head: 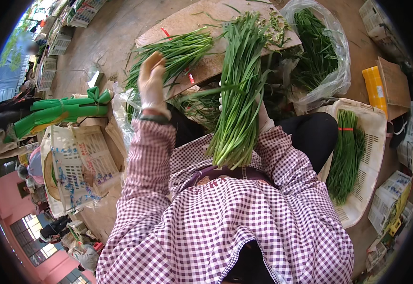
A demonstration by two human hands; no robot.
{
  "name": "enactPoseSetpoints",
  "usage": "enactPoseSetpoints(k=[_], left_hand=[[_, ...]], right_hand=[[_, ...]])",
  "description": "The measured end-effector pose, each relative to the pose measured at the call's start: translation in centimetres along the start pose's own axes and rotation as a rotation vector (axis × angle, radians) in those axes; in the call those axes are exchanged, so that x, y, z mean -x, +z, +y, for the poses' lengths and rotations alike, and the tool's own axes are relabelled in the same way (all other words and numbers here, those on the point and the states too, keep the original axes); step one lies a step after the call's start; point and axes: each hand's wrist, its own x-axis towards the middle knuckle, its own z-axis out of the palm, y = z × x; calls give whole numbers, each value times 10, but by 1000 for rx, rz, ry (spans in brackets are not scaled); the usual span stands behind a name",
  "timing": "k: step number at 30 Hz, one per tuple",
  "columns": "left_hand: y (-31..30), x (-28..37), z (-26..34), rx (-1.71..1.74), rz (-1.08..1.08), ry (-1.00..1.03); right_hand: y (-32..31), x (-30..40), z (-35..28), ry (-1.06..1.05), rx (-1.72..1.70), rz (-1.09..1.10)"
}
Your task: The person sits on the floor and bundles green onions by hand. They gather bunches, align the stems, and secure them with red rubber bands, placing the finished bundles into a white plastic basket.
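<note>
My right hand (264,115), in a pale glove, is shut around a large bunch of green Chinese chives (243,81), held in front of my lap with the pale stem ends towards me; most of its fingers are hidden behind the leaves. On the left, my gloved left hand (153,81) is raised with nothing in it, fingers extended, over a loose pile of chives (181,53) on a low board (188,17). Red ties (191,78) lie by that pile. Leaf scraps (275,28) litter the board's right part.
A clear plastic bag (345,60) of chives stands at the upper right. Right of my knee, a white plastic crate (373,156) holds chives (346,156) bound with a red band. At left are more crates (85,156) and rolled green wrapping (62,113). People are in the far left background.
</note>
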Motion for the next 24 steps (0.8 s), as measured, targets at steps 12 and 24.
enactPoseSetpoints(k=[12, 24], left_hand=[[62, 105, -23, 375, -767, -670], [131, 112, -79, 462, -571, -850]], right_hand=[[18, 6, -16, -94, 98, 174], [10, 22, -41, -174, 397, 443]])
